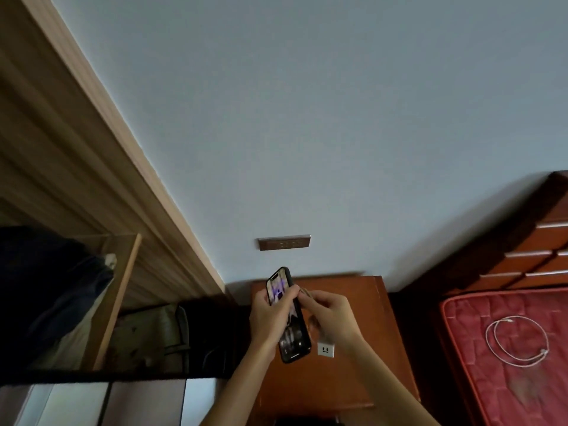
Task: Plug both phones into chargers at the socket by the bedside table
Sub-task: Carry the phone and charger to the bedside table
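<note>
My left hand [270, 321] grips two dark phones with lit screens over the bedside table [368, 305]. The upper phone [278, 282] tilts toward the wall, and the lower phone [296, 342] points toward me. My right hand [330, 315] pinches a thin charger cable [305, 293] right beside the phones' edge. A white charger plug [325, 349] dangles under that hand. The brown wall socket [284, 243] sits on the wall just above the table, with nothing plugged into it.
A second white cable [516, 341] lies coiled on the red mattress [479, 379] at the right, below a wooden headboard [522, 241]. A wooden wardrobe [92, 167] with clothes and a dark bag [190, 330] stands at the left.
</note>
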The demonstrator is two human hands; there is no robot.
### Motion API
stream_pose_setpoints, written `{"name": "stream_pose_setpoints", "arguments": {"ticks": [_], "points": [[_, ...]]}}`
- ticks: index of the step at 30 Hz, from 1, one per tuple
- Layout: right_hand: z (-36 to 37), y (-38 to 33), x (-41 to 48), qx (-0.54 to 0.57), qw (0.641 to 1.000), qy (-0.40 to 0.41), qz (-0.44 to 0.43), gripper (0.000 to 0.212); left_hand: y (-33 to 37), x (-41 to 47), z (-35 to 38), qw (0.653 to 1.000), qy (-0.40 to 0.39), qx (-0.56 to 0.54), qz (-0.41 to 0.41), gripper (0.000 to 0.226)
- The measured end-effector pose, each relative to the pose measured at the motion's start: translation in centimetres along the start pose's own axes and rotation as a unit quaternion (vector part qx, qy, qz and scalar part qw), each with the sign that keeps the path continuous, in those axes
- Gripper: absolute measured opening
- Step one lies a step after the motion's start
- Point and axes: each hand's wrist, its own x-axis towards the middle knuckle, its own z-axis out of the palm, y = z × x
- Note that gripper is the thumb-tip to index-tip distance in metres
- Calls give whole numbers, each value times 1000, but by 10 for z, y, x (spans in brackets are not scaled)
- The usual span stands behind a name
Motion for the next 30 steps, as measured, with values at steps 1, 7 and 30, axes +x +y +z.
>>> {"name": "stream_pose_setpoints", "arguments": {"ticks": [1, 7, 30], "points": [[4, 8, 4, 2, 1000, -1, 6, 22, -7, 6, -1, 1000, 10, 13, -2, 51], [23, 71, 32, 4, 998, -2, 61, 23, -58, 41, 0, 997, 53, 29, -49, 65], [75, 306, 125, -98, 983, 45, 148, 26, -267, 189, 32, 959, 123, 232, -109, 97]]}}
